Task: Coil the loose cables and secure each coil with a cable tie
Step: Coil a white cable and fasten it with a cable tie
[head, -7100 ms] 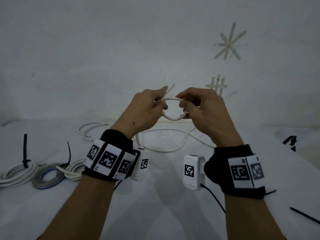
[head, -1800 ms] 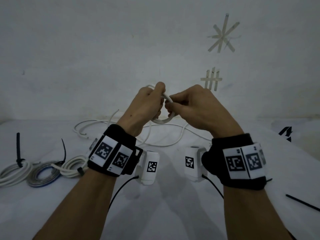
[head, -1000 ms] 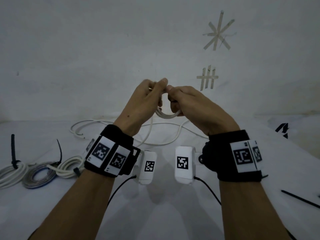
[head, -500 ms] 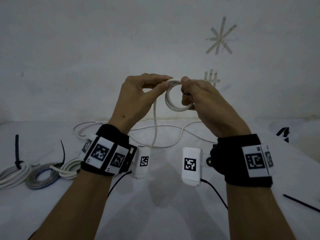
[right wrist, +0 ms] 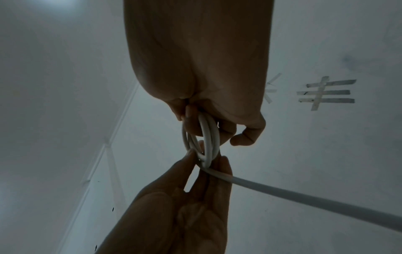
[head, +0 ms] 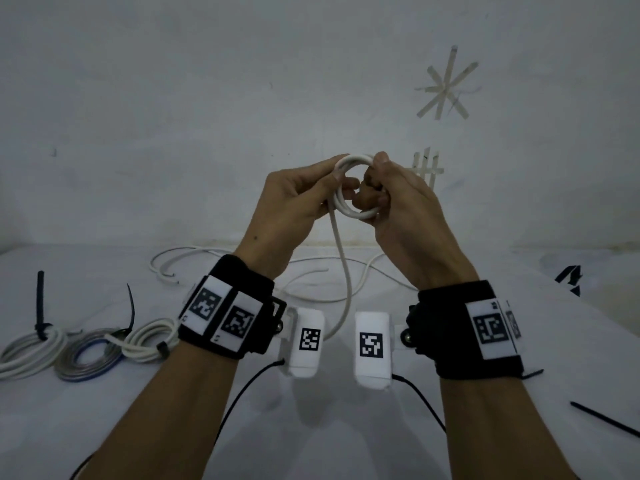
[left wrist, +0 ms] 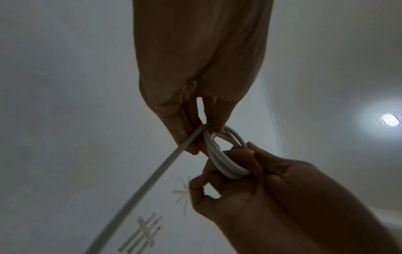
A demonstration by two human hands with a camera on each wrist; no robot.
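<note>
- Head view: I see both hands raised at chest height before the wall, a small white coil (head: 356,188) between them, its ring standing upright and facing me.
- My right hand (head: 405,209) grips the coil's right side, fingers curled round the bundled turns; my left hand (head: 294,202) pinches its left side where the free cable (head: 341,268) leaves.
- That tail drops straight down between the wrists to the loose cable on the bench (head: 311,427), so I judge the left hand nearer for feeding the next turn.
- Far left lie three tied coils (head: 86,351); a spare black tie (head: 606,419) lies at right, nearer my right hand.
- Left wrist view alone shows several turns (left wrist: 224,163) stacked under the right thumb; right wrist view shows the tail (right wrist: 304,194) crossing the left fingers (right wrist: 217,171).
</note>
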